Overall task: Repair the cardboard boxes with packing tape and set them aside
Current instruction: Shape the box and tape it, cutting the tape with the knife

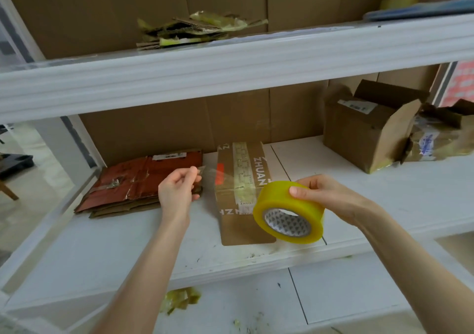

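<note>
Right hand [320, 192] is up front, fingers curled round the one yellow tape roll [280, 198]. Left hand [177, 190] pinches the end of a clear strip [220, 177] stretched out from it. Between them, on the white shelf [384, 192], sits one closed ZHUAN box [243, 164]. Left of that, one stack of flattened red cardboard [133, 182]. Far right, two torn boxes, one open [364, 128] and one crumpled [441, 133]. One scrap pile [195, 30] sits on the shelf above.

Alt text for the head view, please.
The right hand holds a yellow tape roll while the left hand pinches its pulled-out clear end near a taped brown box on a white shelf. Flattened cardboard lies left, torn boxes right.
</note>
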